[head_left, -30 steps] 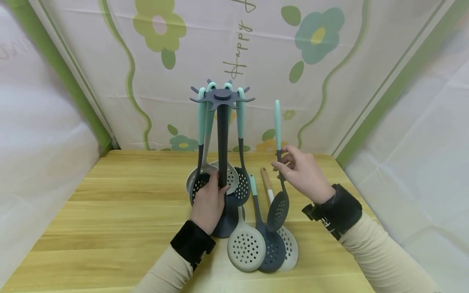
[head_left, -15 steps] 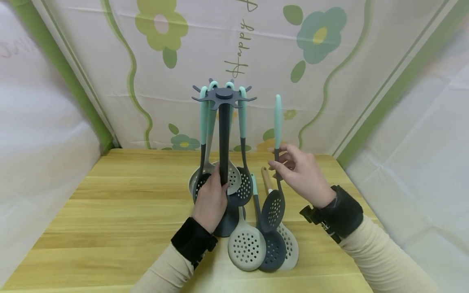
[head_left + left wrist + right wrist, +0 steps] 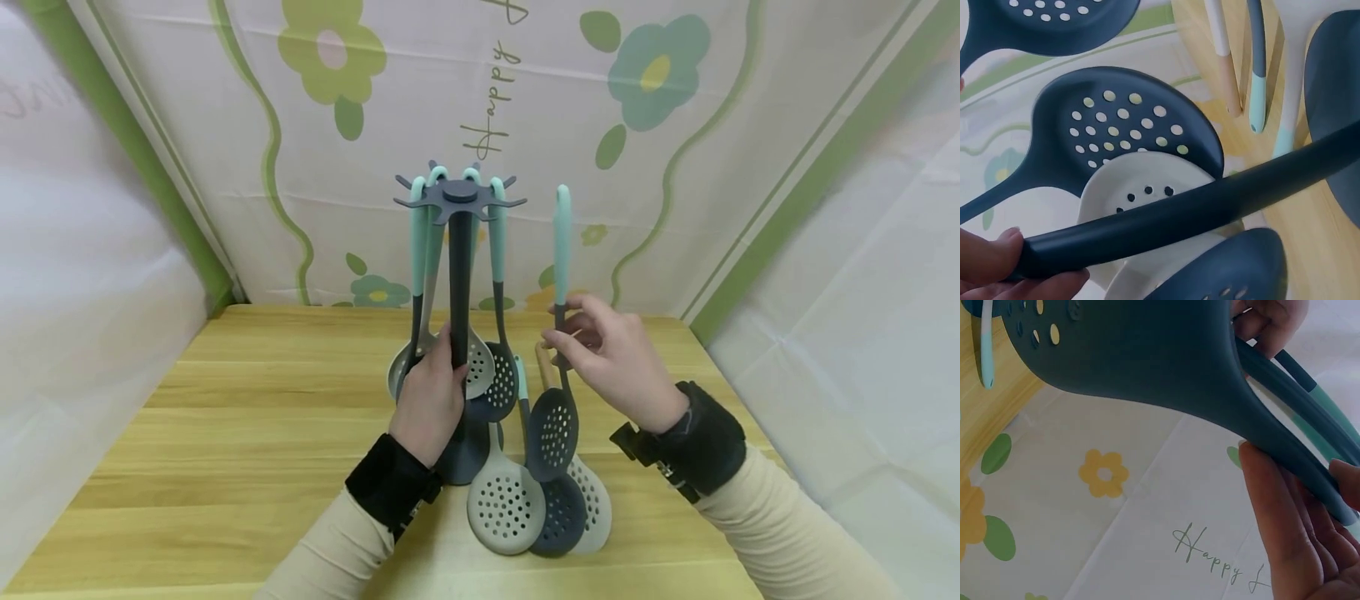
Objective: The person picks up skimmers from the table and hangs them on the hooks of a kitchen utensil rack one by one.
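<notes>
My left hand [image 3: 430,400] grips the dark pole [image 3: 459,283] of an upright utensil stand, thumb and fingers wrapped round it in the left wrist view. Several mint-handled utensils hang from the stand's hooked top [image 3: 459,200], including a dark skimmer [image 3: 1125,125] and a pale perforated one [image 3: 1141,181]. To the right of the stand, my right hand [image 3: 618,358] pinches the dark neck of another skimmer [image 3: 553,433], its mint handle pointing up and its perforated bowl hanging down. The right wrist view shows this bowl [image 3: 1135,350] close up, with thumb and fingers on the neck.
On the wooden table [image 3: 225,467], in front of and right of the stand's round base [image 3: 461,458], lie a beige skimmer [image 3: 506,508], a dark skimmer [image 3: 562,521] and a white skimmer [image 3: 597,508] with a wooden handle. A flowered curtain [image 3: 405,83] rises behind the table.
My right hand has shifted slightly left toward the stand, raising the skimmer a little and turning its bowl. The left hand keeps its grip on the pole.
</notes>
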`<state>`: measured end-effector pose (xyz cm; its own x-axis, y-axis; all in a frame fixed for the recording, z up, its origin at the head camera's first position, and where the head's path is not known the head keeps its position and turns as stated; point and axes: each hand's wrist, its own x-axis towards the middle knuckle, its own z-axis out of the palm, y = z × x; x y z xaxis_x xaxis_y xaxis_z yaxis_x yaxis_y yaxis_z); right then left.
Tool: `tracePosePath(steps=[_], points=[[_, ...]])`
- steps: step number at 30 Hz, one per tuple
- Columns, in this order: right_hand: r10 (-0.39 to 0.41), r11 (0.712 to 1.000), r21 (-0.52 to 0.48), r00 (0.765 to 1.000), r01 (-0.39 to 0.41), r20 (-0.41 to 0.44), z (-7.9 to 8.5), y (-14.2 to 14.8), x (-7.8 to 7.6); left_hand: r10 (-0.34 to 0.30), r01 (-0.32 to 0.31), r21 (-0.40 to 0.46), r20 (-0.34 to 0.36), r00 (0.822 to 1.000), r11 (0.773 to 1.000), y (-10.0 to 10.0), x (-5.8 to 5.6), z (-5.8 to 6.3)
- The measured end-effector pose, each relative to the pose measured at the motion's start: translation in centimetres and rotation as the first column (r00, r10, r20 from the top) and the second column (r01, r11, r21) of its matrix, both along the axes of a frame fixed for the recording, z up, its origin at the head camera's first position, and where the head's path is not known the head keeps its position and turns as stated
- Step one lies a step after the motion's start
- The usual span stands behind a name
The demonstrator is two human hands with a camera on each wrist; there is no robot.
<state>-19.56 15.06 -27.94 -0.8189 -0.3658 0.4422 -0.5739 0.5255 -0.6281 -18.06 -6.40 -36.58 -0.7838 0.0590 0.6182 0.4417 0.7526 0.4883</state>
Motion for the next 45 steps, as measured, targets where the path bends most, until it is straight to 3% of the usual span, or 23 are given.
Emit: tracePosePath(steps=[15, 28, 45], points=[[0.038, 0.999, -0.006, 0.999, -0.038, -0.022, 0.7, -0.7, 0.9, 0.052, -0.053, -0.056, -0.016, 0.999, 0.997, 0.4, -0.1, -0.2], [0.066, 0.998, 0.007, 0.995, -0.065, -0.078, 0.7, -1.1, 0.4, 0.082, -0.086, -0.071, -0.065, 0.995, 0.994, 0.7, -0.2, -0.3], [0.061, 0.997, 0.061, 0.994, -0.056, -0.092, 0.8, -1.6, 0.2, 0.078, -0.081, -0.07, -0.048, 0.996, 0.994, 0.8, -0.3, -0.3]])
